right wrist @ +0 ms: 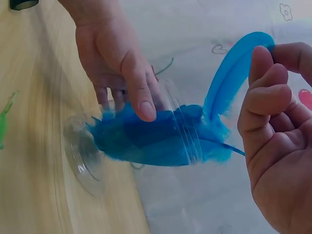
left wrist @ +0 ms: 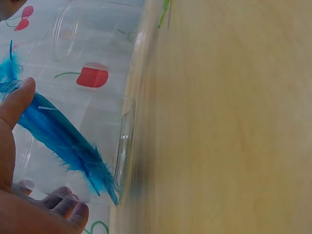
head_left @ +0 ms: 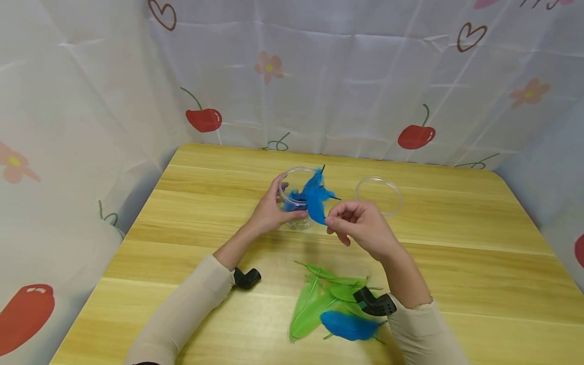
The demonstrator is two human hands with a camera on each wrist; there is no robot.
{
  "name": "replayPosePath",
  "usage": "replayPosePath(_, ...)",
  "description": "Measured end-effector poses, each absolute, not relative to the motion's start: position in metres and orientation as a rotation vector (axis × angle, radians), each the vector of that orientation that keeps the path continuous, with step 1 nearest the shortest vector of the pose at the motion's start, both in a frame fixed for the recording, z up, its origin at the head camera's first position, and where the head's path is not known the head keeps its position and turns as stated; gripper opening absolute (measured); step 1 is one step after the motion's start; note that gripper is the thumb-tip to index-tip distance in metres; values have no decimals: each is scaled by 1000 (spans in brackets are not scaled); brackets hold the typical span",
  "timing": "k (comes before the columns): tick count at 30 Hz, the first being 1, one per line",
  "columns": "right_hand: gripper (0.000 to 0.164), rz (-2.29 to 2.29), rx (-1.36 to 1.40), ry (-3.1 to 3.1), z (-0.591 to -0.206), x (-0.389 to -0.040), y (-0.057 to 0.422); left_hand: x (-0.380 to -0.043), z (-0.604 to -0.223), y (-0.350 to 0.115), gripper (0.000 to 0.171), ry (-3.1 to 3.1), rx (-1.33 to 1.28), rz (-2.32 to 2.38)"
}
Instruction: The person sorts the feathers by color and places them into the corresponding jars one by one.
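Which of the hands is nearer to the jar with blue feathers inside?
Left. The left hand grips the jar around its side; the right hand is apart from it, off to its right, pinching the tip of a blue feather.

Item: dark lettering point(head_left: 539, 4), cut off, on the printed backdrop point(head_left: 351, 63), above and right of the rightmost heart outline point(head_left: 472, 37); I read no word. Other readable text: none.
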State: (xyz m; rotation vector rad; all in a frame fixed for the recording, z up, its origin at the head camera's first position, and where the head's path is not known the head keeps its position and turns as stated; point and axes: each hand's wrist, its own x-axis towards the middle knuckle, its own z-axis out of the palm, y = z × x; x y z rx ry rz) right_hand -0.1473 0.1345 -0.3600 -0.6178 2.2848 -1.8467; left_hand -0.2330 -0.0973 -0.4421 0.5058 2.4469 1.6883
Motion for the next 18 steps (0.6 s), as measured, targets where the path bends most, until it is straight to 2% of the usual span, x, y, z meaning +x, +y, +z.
replayPosePath(18, 14, -1937, -597, 2220, -360, -166, 103, -233, -443, -98, 103, 2438, 493, 1692)
